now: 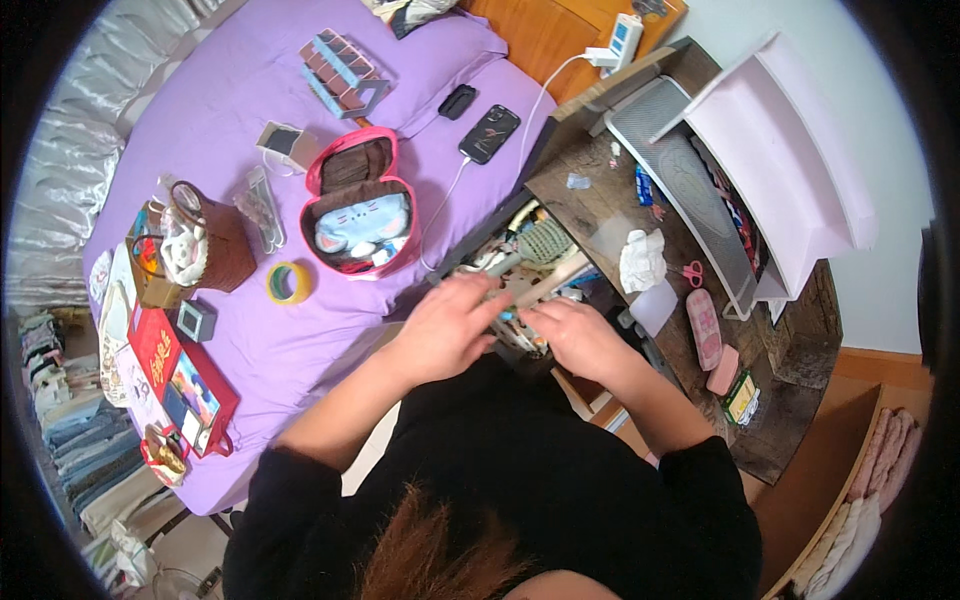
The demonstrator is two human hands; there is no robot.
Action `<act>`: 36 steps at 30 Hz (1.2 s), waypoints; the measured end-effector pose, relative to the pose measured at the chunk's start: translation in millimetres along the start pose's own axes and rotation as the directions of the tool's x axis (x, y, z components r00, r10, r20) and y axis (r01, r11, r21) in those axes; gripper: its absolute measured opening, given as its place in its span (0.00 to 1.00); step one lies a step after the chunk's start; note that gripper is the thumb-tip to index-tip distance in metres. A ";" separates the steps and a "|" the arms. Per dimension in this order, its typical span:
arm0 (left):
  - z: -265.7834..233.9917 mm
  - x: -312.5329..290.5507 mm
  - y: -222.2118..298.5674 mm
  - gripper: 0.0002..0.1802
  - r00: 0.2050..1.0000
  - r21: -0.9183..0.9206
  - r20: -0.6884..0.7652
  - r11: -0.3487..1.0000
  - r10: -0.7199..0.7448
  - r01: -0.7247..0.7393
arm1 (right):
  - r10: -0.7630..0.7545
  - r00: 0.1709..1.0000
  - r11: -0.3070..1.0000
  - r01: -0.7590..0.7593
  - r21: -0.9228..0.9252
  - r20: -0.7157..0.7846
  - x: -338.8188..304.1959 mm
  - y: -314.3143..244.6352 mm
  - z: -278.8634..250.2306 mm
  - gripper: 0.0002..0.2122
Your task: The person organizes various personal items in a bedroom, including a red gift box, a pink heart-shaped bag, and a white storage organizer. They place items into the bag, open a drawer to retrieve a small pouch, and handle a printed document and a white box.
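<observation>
Both my hands are over an open drawer crowded with small things. My left hand has its fingers bent together at the drawer's left side, by the handle of a green hairbrush. My right hand reaches in from the right, fingers curled and pressed together. A small blue item shows between the fingertips of the two hands. What either hand grips is too small and too covered to make out. The hairbrush lies across the drawer's far end, beside a pale stick-like item.
Left, on the purple bed, are an open pink case, a tape roll, a woven basket and a phone. On the desk at right are pink scissors, crumpled tissue, a pink pouch and a shelf.
</observation>
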State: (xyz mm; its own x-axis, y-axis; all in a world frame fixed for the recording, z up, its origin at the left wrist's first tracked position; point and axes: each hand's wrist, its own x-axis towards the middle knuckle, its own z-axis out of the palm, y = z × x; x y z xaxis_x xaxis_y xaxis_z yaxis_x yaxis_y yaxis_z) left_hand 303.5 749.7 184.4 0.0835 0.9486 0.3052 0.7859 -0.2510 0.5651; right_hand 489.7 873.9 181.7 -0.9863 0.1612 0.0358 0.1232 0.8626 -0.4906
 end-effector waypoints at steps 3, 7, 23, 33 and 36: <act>10.4 -17.6 -26.5 0.20 0.933 -0.096 0.346 0.986 -0.096 0.137 | -0.005 0.993 1.000 0.004 0.008 0.114 21.2 -10.6 9.4 0.16; -4.6 -51.7 -107.8 0.17 0.941 -0.005 0.217 0.964 -0.259 0.266 | 0.178 0.974 0.977 -0.157 0.147 -0.140 32.7 -21.7 5.6 0.12; 49.2 -101.2 -336.0 0.15 0.502 0.199 0.785 0.916 -0.362 0.350 | 0.680 0.670 0.733 -0.622 0.276 -0.298 -3.9 -24.2 0.8 0.10; 35.2 -73.2 -290.7 0.12 0.484 0.551 0.650 0.802 -0.586 0.231 | 0.738 0.569 0.674 -0.648 0.355 -0.363 -12.8 -26.1 29.3 0.10; 34.6 -78.9 -292.9 0.13 0.527 0.548 0.624 0.804 -0.577 0.232 | 0.745 0.573 0.667 -0.662 0.342 -0.341 -16.7 -22.4 28.6 0.10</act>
State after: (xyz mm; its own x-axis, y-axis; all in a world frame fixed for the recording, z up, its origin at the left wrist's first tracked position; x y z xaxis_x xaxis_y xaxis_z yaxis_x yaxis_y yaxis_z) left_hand 88.0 755.0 -31.7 -0.0275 0.7652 -0.6433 0.9868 0.1236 0.1049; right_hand 500.2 838.2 167.1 -0.4363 0.8986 -0.0477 0.6978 0.3043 -0.6485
